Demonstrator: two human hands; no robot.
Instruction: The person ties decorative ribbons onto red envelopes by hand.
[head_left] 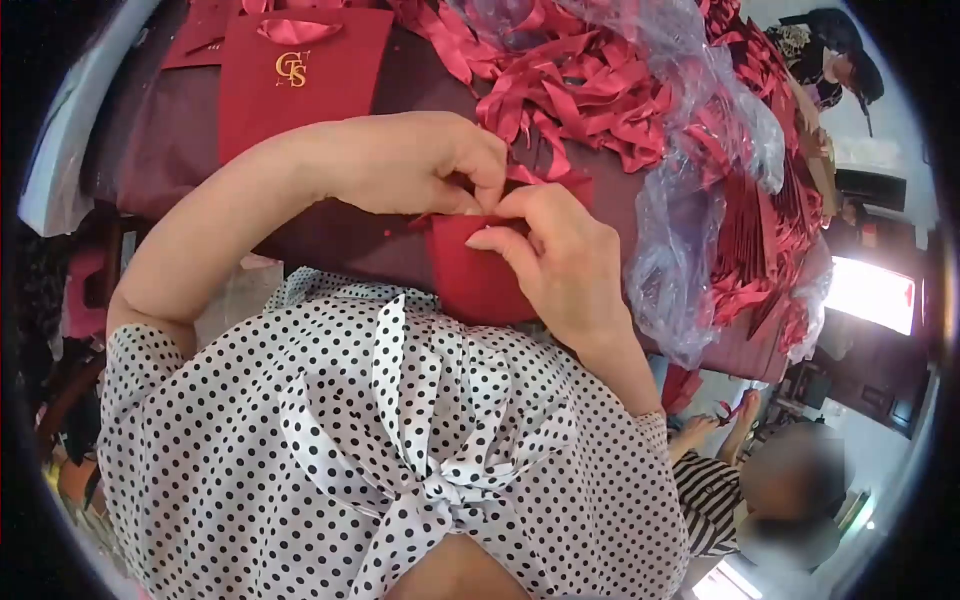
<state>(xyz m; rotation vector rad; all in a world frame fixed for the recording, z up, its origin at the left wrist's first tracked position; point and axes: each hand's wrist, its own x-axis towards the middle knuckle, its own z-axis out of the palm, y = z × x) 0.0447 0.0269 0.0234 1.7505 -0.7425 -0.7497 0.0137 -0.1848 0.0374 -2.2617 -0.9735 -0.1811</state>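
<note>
Maroon cloth covers the table (330, 250), with loose red ribbons (580, 90) and clear plastic (690, 200) piled toward its far right corner. Right at the near edge, both hands pinch the top of a small red bag (475, 275): left hand (420, 165) and right hand (560, 255), fingertips touching. Finished gift bag (300, 70) sits at the far left corner.
</note>
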